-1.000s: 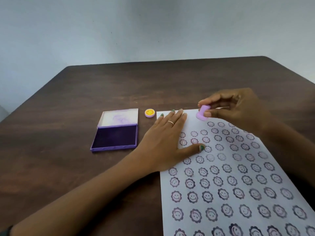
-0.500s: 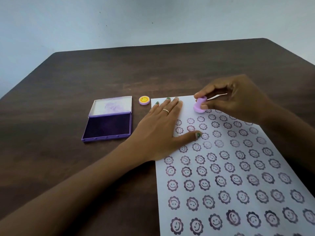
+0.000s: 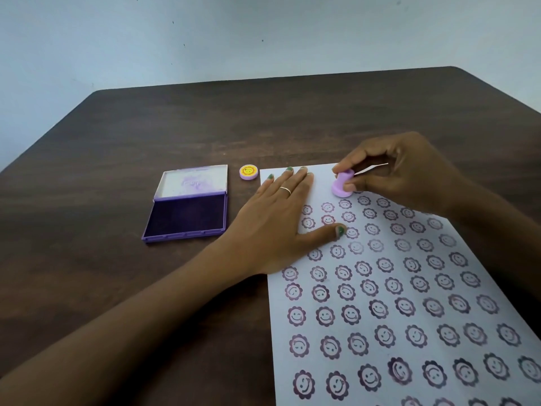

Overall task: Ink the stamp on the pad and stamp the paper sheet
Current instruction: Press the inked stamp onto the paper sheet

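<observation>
On top of a dark brown table (image 3: 263,118), a big white paper sheet (image 3: 409,288), running from the middle down to the near right corner. Covered almost all over with rows of purple smiley flower prints (image 3: 325,316). Only a thin bare strip left along the far edge.

Up at that far edge, a small light purple stamp (image 3: 342,185), standing nearly upright, a bit tilted, wide bottom down on the paper, just past the last row of prints. Pinched by the right hand (image 3: 409,174), thumb and fingertips (image 3: 348,187) closed around the stamp's narrow neck and top, other fingers curled in. A little of the paper's far edge peeking out under that hand.

Just to the left of the stamp, the left hand (image 3: 272,221), flat on the paper, palm down, fingers straight and close together, thumb stuck out to the side over some prints. Green nails. Thin ring (image 3: 284,190) on one finger. Not touching the stamp.

Further left, off the paper, a purple ink pad (image 3: 187,218), lid flipped open and lying back, dark ink showing, pale purple smudges inside the lid. Between pad and paper, near the far corner of the sheet, a little round cap (image 3: 248,172), purple with a yellow smiley on top. Behind the table, a plain pale wall (image 3: 263,33).
</observation>
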Tool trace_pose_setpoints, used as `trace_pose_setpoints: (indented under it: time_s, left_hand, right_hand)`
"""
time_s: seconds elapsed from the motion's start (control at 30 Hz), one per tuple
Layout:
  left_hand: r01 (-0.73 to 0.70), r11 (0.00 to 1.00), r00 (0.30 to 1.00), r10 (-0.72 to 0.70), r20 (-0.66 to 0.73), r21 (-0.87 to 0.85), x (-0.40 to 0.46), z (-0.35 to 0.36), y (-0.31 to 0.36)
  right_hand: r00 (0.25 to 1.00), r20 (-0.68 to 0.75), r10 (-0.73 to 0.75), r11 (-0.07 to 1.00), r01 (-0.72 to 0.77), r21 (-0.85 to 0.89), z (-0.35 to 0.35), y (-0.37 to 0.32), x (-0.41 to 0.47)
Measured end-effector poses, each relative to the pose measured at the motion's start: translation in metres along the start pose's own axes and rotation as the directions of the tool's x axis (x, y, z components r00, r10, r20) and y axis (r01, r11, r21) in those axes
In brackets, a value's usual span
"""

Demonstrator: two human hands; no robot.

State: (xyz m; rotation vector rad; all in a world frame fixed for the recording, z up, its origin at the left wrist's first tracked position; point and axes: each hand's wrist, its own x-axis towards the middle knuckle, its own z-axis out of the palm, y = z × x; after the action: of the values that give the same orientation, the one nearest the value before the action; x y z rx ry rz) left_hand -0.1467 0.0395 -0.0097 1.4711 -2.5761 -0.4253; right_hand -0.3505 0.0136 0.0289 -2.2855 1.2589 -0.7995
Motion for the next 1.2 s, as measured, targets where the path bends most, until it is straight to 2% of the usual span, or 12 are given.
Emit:
trace_pose_setpoints:
  time_s: [0.3, 1.2]
  left_hand:
    - [0.000, 1.000, 1.000, 0.000, -0.009, -0.006, 0.001, 0.000, -0.001]
    - [-0.002, 1.000, 1.000, 0.002, -0.017, -0.008, 0.000, 0.000, 0.000]
  right_hand:
    - [1.000, 0.016, 0.022, 0.998, -0.021, -0.059, 0.002, -0.004, 0.001]
    - [0.995, 0.008, 0.099, 0.992, -0.098, -0.076, 0.001, -0.013, 0.003]
